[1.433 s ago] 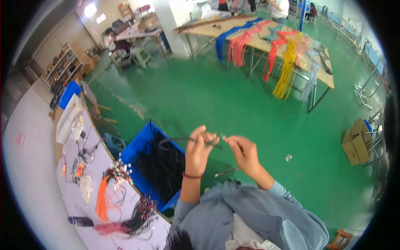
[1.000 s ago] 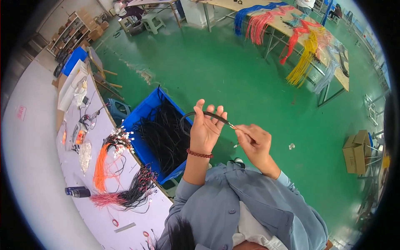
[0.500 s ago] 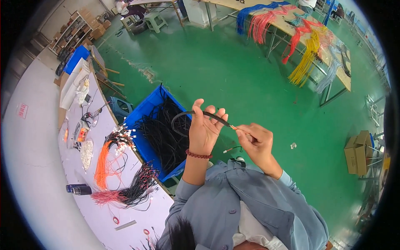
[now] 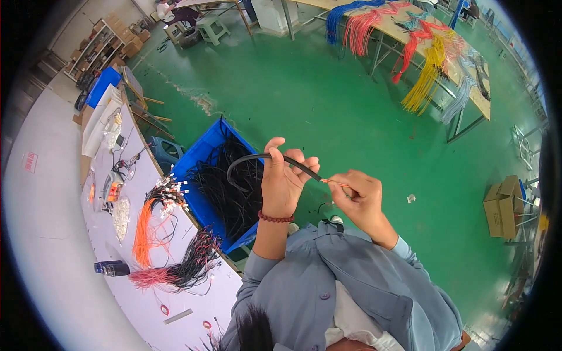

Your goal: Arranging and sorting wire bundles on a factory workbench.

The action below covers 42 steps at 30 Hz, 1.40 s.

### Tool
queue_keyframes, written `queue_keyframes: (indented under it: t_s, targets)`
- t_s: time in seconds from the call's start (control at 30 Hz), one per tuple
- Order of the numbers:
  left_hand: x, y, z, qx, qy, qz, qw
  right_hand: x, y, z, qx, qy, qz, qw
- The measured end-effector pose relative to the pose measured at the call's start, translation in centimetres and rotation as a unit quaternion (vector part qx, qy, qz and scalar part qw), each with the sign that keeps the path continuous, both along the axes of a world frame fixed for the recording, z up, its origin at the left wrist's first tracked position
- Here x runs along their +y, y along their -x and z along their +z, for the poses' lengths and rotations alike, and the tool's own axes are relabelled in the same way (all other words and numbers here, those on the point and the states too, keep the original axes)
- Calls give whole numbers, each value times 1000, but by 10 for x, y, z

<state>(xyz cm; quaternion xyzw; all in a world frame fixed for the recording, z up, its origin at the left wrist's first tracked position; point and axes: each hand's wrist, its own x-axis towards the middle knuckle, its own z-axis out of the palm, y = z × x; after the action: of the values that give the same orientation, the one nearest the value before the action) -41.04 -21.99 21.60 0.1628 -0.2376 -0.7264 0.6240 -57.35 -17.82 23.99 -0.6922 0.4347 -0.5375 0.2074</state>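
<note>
The left hand point(image 4: 281, 190) grips a black tube point(image 4: 255, 156) between thumb and fingers, its bent tail seen over a blue bin point(image 4: 199, 145). The right hand point(image 4: 362, 202) pinches orange wires point(image 4: 329, 181) at the tube's right end.

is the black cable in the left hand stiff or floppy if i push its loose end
The black cable would probably bend rather than resist like a rod, since its loose end curls back in a loop. It may spring back a little, as that arc stands out unsupported beside the left hand. It's likely light, being slim.
</note>
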Motion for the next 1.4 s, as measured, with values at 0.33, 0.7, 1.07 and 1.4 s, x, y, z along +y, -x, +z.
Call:
queue_keyframes:
  t_s: [0.33,0.7,1.07,1.4]
  targets:
    - [12,15,10,-103,-13,-9,995,-2,0,-11,4,46,-50,998]
    - [-2,4,1,-124,-29,-62,990,-10,-4,-11,21,72,-44,996]
    - [7,19,-2,-170,62,35,983,-4,-1,-24,-146,-121,-8,982]
    - [-6,24,-12,-208,117,47,970,-6,6,-40,-92,-108,53,988]
